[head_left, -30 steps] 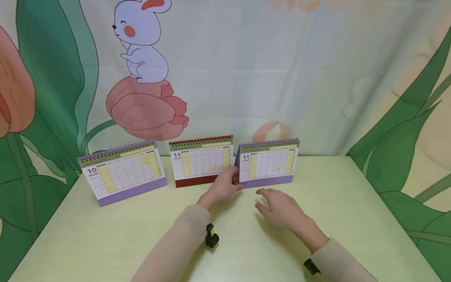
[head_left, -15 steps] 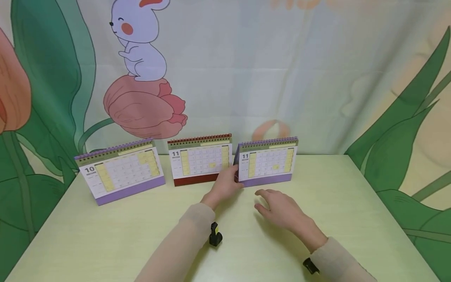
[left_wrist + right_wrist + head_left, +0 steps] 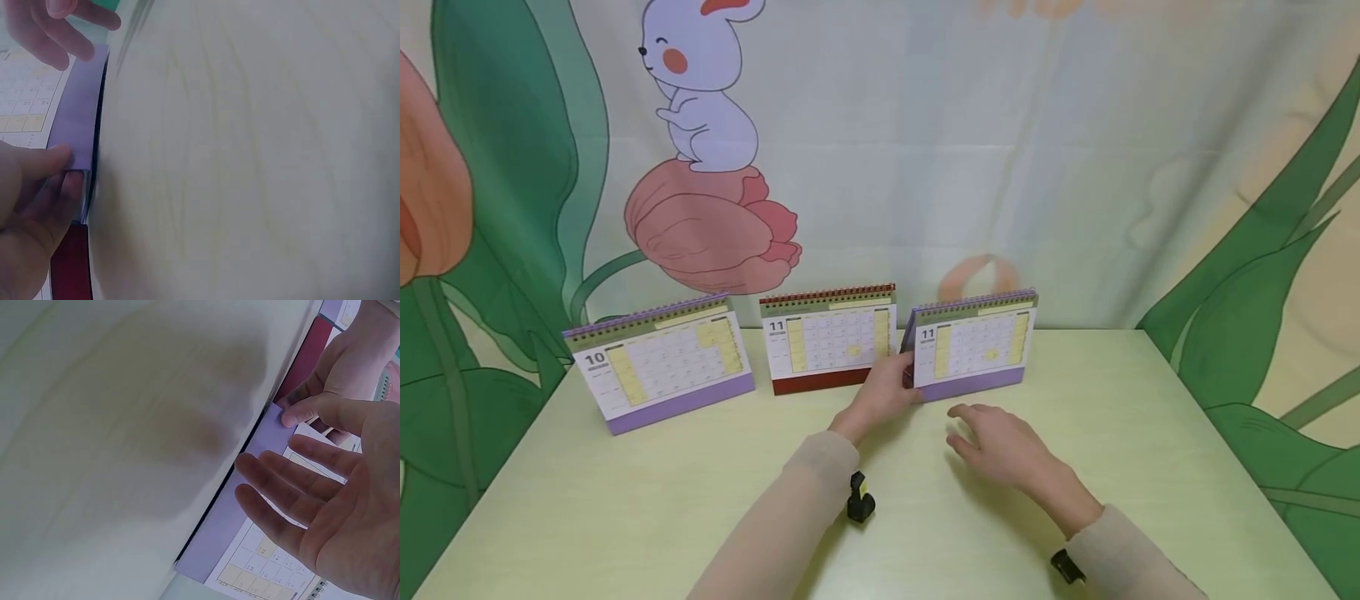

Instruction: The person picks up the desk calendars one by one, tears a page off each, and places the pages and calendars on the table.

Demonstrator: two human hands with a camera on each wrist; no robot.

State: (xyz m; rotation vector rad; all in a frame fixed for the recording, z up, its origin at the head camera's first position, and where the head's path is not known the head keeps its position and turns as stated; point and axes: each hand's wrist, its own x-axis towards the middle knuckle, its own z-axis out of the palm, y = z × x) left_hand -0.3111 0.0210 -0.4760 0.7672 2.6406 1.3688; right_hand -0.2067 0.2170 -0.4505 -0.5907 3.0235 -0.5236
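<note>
Standing tent-wise: spiral-bound paper desk calendar with purple base, showing 11 [image 3: 973, 346]. Left hand [image 3: 882, 395] pinches its left edge; the left wrist view shows fingertips tucked behind the purple strip, hidden in the head view. Right hand [image 3: 1006, 448], fingers apart and holding nothing, in front of it. Red-based spiral paper calendar [image 3: 831, 337] just beside its left. Pale yellow-green table [image 3: 1165, 450] giving open room to its right and front; printed cloth [image 3: 1097, 208] behind.
</note>
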